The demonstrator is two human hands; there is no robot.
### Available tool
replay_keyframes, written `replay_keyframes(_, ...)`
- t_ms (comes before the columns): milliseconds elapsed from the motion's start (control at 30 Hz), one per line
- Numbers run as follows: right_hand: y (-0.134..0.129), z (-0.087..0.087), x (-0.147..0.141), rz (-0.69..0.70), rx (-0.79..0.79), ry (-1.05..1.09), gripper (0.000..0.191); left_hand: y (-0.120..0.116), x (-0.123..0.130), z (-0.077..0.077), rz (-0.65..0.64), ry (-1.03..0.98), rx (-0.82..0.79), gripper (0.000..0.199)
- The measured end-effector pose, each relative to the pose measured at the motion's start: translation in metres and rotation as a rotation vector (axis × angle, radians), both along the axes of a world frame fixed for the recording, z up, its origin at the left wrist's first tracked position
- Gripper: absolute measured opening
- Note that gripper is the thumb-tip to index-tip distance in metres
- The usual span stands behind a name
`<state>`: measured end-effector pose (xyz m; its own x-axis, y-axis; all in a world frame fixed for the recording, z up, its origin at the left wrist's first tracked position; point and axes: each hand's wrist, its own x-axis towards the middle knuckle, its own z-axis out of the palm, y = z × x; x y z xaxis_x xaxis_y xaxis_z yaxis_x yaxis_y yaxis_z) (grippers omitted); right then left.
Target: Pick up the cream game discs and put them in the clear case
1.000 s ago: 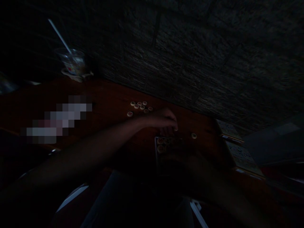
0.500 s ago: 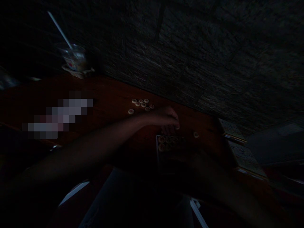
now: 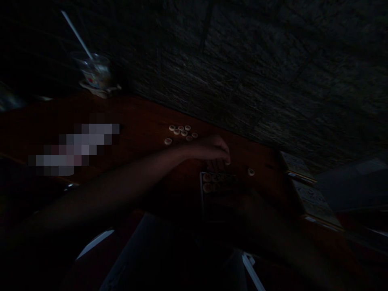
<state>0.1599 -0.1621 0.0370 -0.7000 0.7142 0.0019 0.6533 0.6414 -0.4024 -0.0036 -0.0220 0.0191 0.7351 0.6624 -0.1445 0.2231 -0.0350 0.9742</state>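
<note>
The scene is very dark. My left hand (image 3: 214,150) reaches across the wooden table (image 3: 142,117) with its fingers curled down at the far edge of a shallow box (image 3: 201,198). Whatever those fingers hold is hidden. In the box, round Chinese chess pieces (image 3: 207,187) lie in rows. My right hand (image 3: 232,199) is over the box in deep shadow, its fingers impossible to make out. Beyond my left wrist lies a cluster of several loose pieces (image 3: 184,133). A single piece (image 3: 251,172) lies to the right of the box.
A clear plastic cup (image 3: 96,72) with a straw stands on a holder at the back left. Two flat boxes or booklets (image 3: 315,202) lie at the table's right end. A stone wall (image 3: 230,68) runs along the back edge. A blurred-out item (image 3: 81,145) is at the left.
Both hands stay in nearly the same places at the box. The view has shifted very slightly; the loose pieces lie as before.
</note>
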Motion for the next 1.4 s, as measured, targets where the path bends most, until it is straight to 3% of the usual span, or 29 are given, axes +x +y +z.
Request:
replay_keyframes(300,-0.001,-0.004,-0.001,-0.017,0.016,-0.050,0.027,0.000,0.000,-0.001,0.005,-0.022,-0.016,0.012)
replay_keyframes(400,-0.003,-0.001,0.005,-0.005,0.026,-0.025,0.030,0.000,0.000,0.001,0.059,-0.082,-0.005,0.015)
replay_keyframes(500,0.004,0.011,0.019,-0.024,0.142,0.070,0.025,0.005,-0.001,0.005,0.240,-0.226,0.088,0.017)
replay_keyframes(633,0.045,0.027,0.047,-0.224,0.214,0.147,0.014,0.019,-0.011,0.008,0.592,-0.400,0.232,0.017)
replay_keyframes(700,0.074,0.025,0.059,-0.361,0.236,0.204,0.018,0.026,-0.018,0.007,0.713,-0.418,0.276,0.017)
replay_keyframes(800,0.104,0.007,0.071,-0.552,0.293,0.351,0.019,0.035,-0.027,0.002,0.816,-0.366,0.294,0.018)
replay_keyframes(867,0.108,-0.010,0.071,-0.560,0.249,0.355,0.021,0.039,-0.030,-0.004,0.812,-0.304,0.335,0.020)
replay_keyframes(933,0.103,-0.024,0.066,-0.483,0.177,0.316,0.023,0.042,-0.029,-0.010,0.756,-0.208,0.445,0.023)
replay_keyframes(1100,0.095,-0.033,0.053,-0.356,0.118,0.158,0.024,0.035,-0.013,-0.021,0.538,0.069,0.768,0.024)
replay_keyframes(1300,0.104,-0.044,0.053,-0.282,0.137,0.221,0.014,0.023,0.000,-0.021,0.386,0.190,0.838,0.020)
replay_keyframes(1400,0.101,-0.046,0.054,-0.275,0.160,0.271,0.016,0.023,0.002,-0.021,0.356,0.142,0.768,0.019)
